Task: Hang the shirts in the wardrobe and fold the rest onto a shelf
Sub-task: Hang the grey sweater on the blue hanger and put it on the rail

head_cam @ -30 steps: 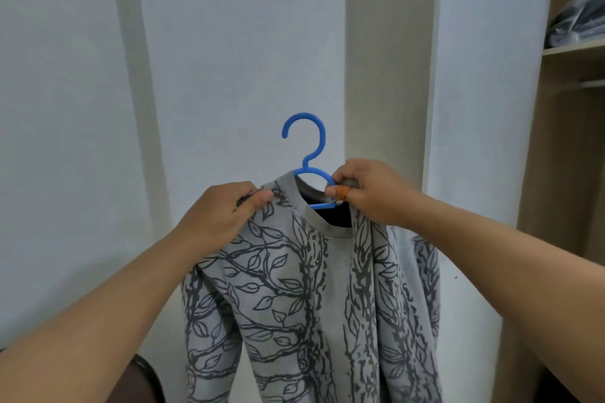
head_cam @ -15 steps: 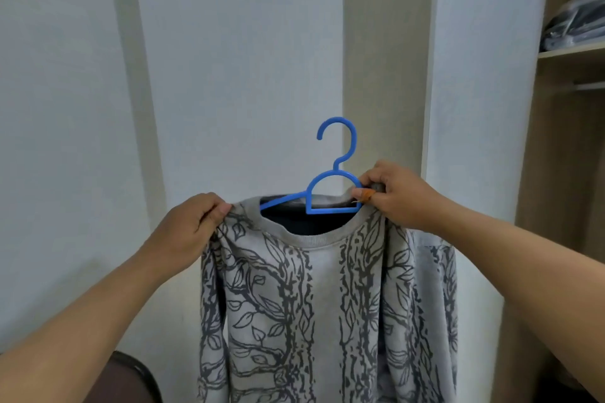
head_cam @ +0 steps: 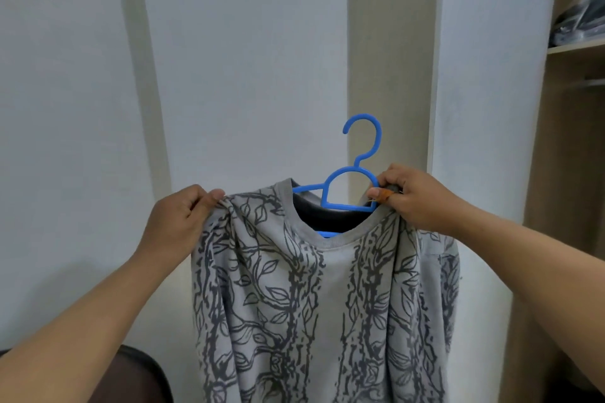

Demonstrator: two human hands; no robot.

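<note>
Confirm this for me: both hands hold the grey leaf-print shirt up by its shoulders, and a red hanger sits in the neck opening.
Not quite. The head view shows the hanger is blue, not red. The rest holds: the left hand and right hand hold the grey leaf-print shirt by its shoulders.

white door (head_cam: 484, 108) beside open wardrobe (head_cam: 576, 141)

A single head-worn wide-angle camera looks forward, roughly level, at close range: forearms enter from the lower corners, a white wall (head_cam: 245, 59) fills most of the frame, and an open wardrobe (head_cam: 576, 141) edges in at far right.
</note>
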